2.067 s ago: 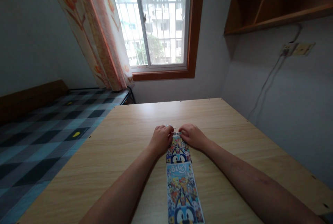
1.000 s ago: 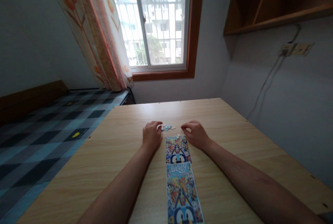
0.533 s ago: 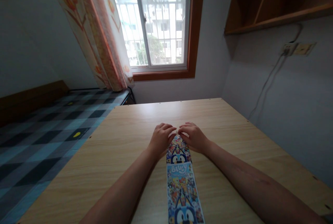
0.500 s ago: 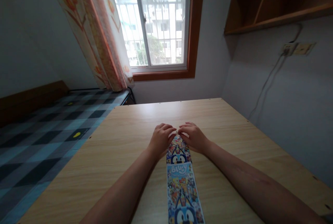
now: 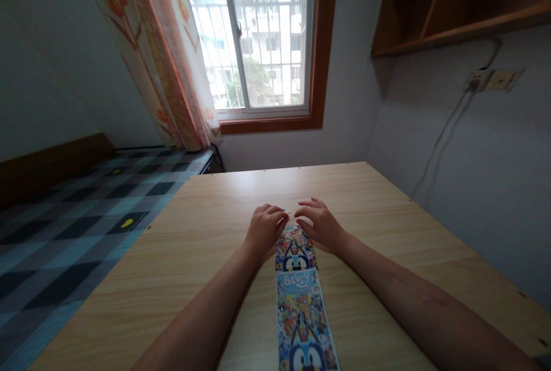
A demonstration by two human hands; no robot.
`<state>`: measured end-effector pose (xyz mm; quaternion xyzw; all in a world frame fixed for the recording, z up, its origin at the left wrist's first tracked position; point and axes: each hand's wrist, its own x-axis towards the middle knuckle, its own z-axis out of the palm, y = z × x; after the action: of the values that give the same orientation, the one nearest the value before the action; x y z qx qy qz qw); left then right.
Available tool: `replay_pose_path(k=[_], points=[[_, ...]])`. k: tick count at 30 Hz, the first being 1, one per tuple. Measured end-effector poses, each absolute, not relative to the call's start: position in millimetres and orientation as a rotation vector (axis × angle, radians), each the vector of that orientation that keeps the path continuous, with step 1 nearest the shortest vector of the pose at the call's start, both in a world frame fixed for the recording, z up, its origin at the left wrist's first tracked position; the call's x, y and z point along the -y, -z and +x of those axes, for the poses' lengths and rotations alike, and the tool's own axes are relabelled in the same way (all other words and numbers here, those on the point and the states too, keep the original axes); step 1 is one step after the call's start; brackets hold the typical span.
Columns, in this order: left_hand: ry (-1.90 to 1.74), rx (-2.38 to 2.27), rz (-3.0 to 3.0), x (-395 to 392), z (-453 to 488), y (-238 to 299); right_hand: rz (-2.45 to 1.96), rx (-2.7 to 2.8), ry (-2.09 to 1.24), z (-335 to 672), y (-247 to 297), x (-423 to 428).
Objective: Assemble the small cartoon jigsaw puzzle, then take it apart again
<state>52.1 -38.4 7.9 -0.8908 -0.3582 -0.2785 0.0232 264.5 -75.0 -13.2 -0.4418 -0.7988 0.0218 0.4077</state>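
Note:
A colourful, partly assembled jigsaw puzzle [image 5: 296, 250] with a blue cartoon dog lies flat on the table, its top edge uneven. Directly below it is a matching picture sheet [image 5: 303, 313], printed with the title "Bluey". My left hand [image 5: 267, 228] is at the puzzle's upper left, thumb and fingers pinched on a small pale puzzle piece [image 5: 286, 210]. Opposite it, at the upper right, my right hand [image 5: 319, 224] has its thumb and fingers apart, with nothing visible between them. The fingers partly cover the puzzle's upper sides.
The wooden table [image 5: 206, 233] reaches towards a wall with a barred window [image 5: 267, 43]. A bed with a checked cover [image 5: 99, 216] stands on the left. A shelf [image 5: 456, 32] and a socket with a cable [image 5: 480, 80] are on the right wall.
My hands have drawn slightly apart. The left has shifted a little left with the puzzle piece, while the right hand's fingers have lifted and spread.

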Motion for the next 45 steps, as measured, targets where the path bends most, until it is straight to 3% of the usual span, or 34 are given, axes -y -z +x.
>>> replay_pose_path(k=[10, 24, 33, 39, 45], points=[[0.832, 1.736, -2.458, 17, 29, -4, -1.33, 2.099, -0.076, 270, 22, 71], [0.882, 1.877, -2.465, 12, 27, 0, -1.345, 2.159, -0.119, 270, 22, 70], [0.906, 1.536, -2.535, 27, 38, -5, -1.283, 2.081, -0.161, 272, 30, 63], [0.851, 1.099, -2.786, 37, 49, -3, -1.219, 2.0, -0.359, 274, 27, 62], [0.885, 0.984, -2.84, 38, 51, -2, -1.167, 1.812, -0.565, 274, 26, 60]])
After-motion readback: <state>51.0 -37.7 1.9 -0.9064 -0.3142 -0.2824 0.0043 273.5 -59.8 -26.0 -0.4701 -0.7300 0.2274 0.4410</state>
